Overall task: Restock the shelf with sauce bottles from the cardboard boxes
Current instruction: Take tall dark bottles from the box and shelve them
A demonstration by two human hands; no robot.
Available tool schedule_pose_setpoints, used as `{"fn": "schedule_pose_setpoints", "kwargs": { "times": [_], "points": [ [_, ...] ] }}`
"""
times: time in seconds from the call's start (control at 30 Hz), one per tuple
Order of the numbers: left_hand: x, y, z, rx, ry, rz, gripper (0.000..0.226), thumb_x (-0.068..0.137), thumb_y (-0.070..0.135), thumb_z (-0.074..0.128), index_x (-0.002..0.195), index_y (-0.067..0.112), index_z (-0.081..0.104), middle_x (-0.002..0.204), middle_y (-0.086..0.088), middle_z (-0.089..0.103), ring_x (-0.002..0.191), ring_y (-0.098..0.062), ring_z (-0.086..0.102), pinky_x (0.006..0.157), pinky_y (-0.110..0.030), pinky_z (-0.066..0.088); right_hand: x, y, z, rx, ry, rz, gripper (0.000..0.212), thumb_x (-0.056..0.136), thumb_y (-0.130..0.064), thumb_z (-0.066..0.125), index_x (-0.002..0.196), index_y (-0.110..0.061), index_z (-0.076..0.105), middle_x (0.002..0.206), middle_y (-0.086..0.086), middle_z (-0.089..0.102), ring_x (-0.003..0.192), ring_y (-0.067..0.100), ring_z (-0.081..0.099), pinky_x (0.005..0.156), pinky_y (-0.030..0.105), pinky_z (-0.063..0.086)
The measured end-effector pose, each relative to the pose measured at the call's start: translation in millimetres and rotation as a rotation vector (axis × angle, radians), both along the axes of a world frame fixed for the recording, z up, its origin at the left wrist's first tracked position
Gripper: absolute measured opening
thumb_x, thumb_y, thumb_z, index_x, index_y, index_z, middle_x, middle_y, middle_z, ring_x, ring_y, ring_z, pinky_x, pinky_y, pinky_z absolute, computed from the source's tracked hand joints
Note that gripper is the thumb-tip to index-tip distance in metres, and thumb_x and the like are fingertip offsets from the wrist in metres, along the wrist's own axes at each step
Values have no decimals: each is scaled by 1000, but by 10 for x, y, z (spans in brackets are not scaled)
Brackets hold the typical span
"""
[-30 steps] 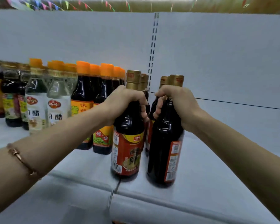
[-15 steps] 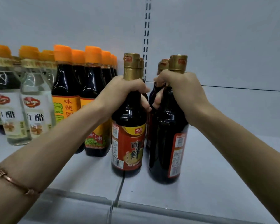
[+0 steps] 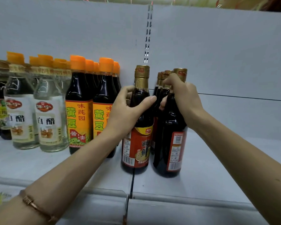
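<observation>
A person's two bare forearms reach over the grey front rail of a white shelf, a thin bracelet circling the left wrist nearest the camera. The left hand curls loosely around the shoulder of a dark sauce bottle with a red label and gold cap, thumb across its front and fingers spread at its far side; whether the grip is firm cannot be told. Just right of it the right hand is clenched over the neck of a second dark bottle, whose label is turned sideways. Both bottles stand upright on the shelf near its front edge, close beside each other across the seam between two shelf panels. Directly behind the right hand, more gold-capped bottles of the same kind line up toward the back wall. Left of the left hand stand orange-capped soy sauce bottles with yellow labels, and farther left clear vinegar bottles with white labels. Beyond the right hand the shelf runs bare to the white back panel.
</observation>
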State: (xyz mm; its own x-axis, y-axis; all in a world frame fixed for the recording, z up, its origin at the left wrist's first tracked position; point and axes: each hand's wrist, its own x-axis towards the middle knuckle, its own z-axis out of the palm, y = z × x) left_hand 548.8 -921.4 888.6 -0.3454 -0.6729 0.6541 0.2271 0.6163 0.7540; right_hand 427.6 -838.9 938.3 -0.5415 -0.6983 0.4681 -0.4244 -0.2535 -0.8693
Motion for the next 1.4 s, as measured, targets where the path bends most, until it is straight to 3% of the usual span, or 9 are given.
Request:
{"fn": "schedule_pose_setpoints", "kwargs": {
  "times": [0.13,0.27,0.37,0.63,0.8,1.0,1.13,1.2,1.4],
  "points": [
    [22,27,-71,-37,64,64,70,77,34,76,126,33,25,104,4,51,85,4,61,73,-17,54,8,19,-60,-30,71,-54,36,70,-39,47,87,-8,57,65,10,70,61,22,65,74,46,57],
    [48,38,-361,-33,-49,50,79,66,56,78,122,45,25,116,9,45,113,-10,51,96,-37,49,8,22,-95,-52,148,-139,27,78,-37,48,87,-13,56,71,8,71,66,21,68,74,46,58],
    [38,63,-580,-33,-85,72,78,60,64,78,117,47,27,130,4,41,122,-16,48,101,-41,47,29,13,-133,-70,212,-203,19,88,-33,50,93,-16,55,77,7,71,74,24,69,75,46,57],
    [106,1,-608,-50,-127,67,78,66,68,72,128,39,35,126,7,53,114,-8,55,91,-31,52,37,8,-239,-76,353,-308,26,96,-45,49,106,-20,50,87,1,66,81,20,64,79,46,54],
    [146,109,-625,-33,-85,65,68,71,58,62,129,38,33,117,19,54,105,8,55,81,-13,48,59,92,-239,-46,378,-305,37,96,-50,48,112,-17,47,89,-3,61,85,21,61,81,45,52],
    [119,277,-635,50,-93,123,71,71,57,61,132,34,31,109,26,52,98,13,54,76,-11,45,66,164,-209,16,346,-223,37,97,-49,45,113,-16,43,92,-1,60,88,22,61,82,47,53],
    [126,295,-706,8,-220,207,83,77,54,67,144,29,26,128,9,44,118,-7,48,95,-25,43,29,216,-223,52,308,-125,28,96,-33,53,114,-19,37,89,-9,55,86,15,59,71,33,48],
    [128,319,-755,23,-295,272,87,77,50,70,147,25,25,132,3,34,124,-13,41,97,-25,38,8,255,-308,58,301,-67,31,95,-32,57,115,-21,35,90,-12,54,84,11,57,68,28,45],
    [172,267,-861,13,-397,307,100,65,53,80,144,29,25,137,3,41,124,-15,46,104,-43,46,-12,304,-509,15,239,-27,61,91,-43,63,140,-28,30,111,-11,53,101,14,54,84,32,43]
  ]
}}
